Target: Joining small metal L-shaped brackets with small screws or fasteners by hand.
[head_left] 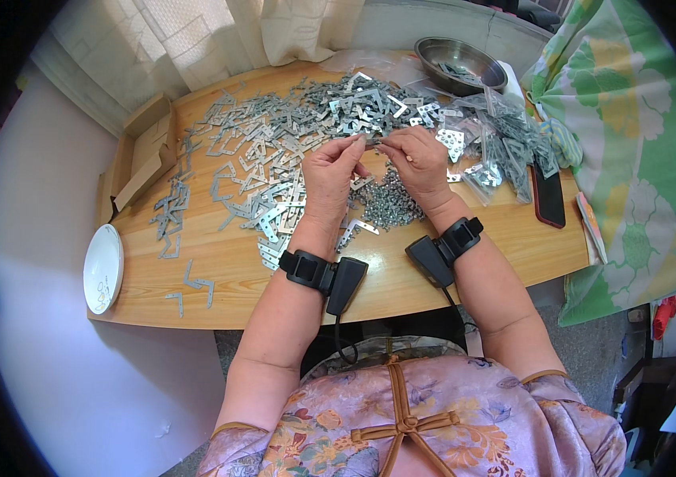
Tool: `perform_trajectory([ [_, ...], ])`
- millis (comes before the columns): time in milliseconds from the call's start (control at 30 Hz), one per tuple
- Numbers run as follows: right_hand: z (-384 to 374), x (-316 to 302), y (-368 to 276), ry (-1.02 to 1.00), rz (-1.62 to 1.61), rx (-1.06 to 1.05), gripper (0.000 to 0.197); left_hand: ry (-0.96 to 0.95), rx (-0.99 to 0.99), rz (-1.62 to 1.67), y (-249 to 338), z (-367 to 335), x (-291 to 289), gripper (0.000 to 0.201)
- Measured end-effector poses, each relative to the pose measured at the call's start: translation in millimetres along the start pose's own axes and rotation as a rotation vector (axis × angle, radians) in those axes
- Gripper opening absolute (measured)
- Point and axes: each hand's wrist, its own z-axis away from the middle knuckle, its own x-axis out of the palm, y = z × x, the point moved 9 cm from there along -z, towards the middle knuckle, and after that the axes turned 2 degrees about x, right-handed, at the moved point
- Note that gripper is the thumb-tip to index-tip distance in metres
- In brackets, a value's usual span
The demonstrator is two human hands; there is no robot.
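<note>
Over the middle of the table, my left hand (328, 176) and my right hand (419, 165) are raised close together, fingertips pinched and almost touching. A thin, dark grey sliver shows between them, too small to name. Under and beside my hands lies a heap of small screws (392, 199). Behind and to the left spreads a big pile of L-shaped metal corner brackets (262, 147). One loose bracket (362, 226) lies just in front of the screws. Close to my right hand is a flat metal plate with holes (450, 143).
Clear plastic bags of brackets (513, 131) lie at right, beside a phone (548, 197). A steel bowl (431, 49) holding metal pieces stands at the back. On the left are an open cardboard box (145, 155) and a white plate (104, 270). A green patterned cloth (632, 159) hangs right.
</note>
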Motion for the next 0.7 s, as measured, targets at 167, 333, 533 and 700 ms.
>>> perform_trajectory([
  [167,0.1,0.8,-2.8,0.002,0.03,-0.012,0.009,0.007,0.002,0.0,0.3,0.5,-1.0,0.017],
  [333,0.5,2.4,-1.8,-0.005,0.037,-0.02,0.008,0.008,0.012,-0.03,2.3,0.9,0.8,0.016],
  [533,-0.4,3.0,-5.0,-0.014,0.057,-0.044,0.008,0.008,0.018,-0.044,0.8,0.8,1.1,0.016],
  [700,-0.6,4.0,-5.6,-0.031,0.07,-0.038,0.007,0.005,0.06,-0.149,4.6,1.1,2.4,0.016],
])
